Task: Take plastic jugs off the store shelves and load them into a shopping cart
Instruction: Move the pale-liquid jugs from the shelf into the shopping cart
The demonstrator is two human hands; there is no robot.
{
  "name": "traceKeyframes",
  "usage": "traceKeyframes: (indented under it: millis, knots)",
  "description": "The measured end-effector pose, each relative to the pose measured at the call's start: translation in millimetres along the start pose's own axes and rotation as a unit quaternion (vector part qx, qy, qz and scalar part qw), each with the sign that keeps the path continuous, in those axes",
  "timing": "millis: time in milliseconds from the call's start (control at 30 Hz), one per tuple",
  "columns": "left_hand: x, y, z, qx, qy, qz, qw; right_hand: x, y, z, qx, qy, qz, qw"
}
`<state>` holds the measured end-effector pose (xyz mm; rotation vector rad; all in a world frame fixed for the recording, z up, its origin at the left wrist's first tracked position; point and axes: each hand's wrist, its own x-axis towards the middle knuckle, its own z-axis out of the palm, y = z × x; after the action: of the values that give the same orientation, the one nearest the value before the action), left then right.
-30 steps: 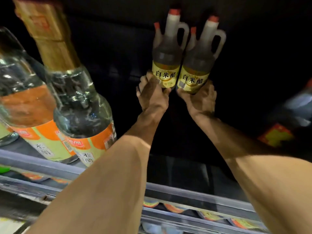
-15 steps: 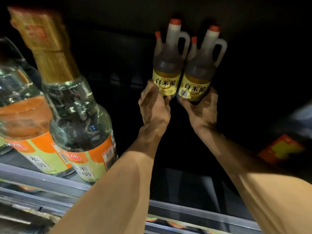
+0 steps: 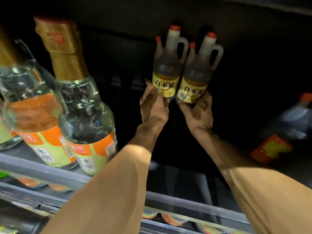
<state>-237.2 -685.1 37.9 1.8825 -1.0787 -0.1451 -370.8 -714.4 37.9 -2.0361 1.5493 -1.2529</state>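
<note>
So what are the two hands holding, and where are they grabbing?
Each hand grips one plastic jug at its bottom end. The left hand holds the left jug by its base, and the right hand holds the right jug the same way.

This is looking like a shop aisle, deep in a dim shelving unit. Identical glass bottles point(image 3: 87, 119) with orange and green printed labels are standing in a row along the front edge of a grey metal shelf point(image 3: 42, 168). Two matching jugs point(image 3: 168, 68) with yellow labels and a barcode are sitting at the back. More labelled stock is showing on the lower shelf point(image 3: 194, 217) beneath.
</note>
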Motion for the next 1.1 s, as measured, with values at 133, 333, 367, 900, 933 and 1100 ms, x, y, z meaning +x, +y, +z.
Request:
traceKeyframes:
  millis: [133, 333, 367, 900, 933, 1100]
  knots:
    - [-15, 4, -16, 0.000, -0.062, -0.033, 0.998, -8, -6, -8, 0.001, -0.045, 0.052, 0.998]
    - [-72, 16, -40, 0.083, -0.152, -0.036, 0.984, -46, -17, -40, -0.037, -0.133, 0.083, 0.987]
    - [-79, 17, -45, 0.103, -0.164, -0.037, 0.980, -55, -20, -48, -0.043, -0.154, 0.077, 0.984]
    - [-246, 44, -227, 0.194, -0.094, 0.160, 0.963, -175, -108, -155, -0.238, -0.262, -0.207, 0.912]
    - [-259, 38, -247, 0.194, -0.082, 0.145, 0.967, -182, -118, -155, -0.239, -0.252, -0.252, 0.903]
    - [-316, -39, -342, 0.305, -0.058, 0.009, 0.951, -234, -189, -125, -0.211, -0.292, -0.392, 0.846]
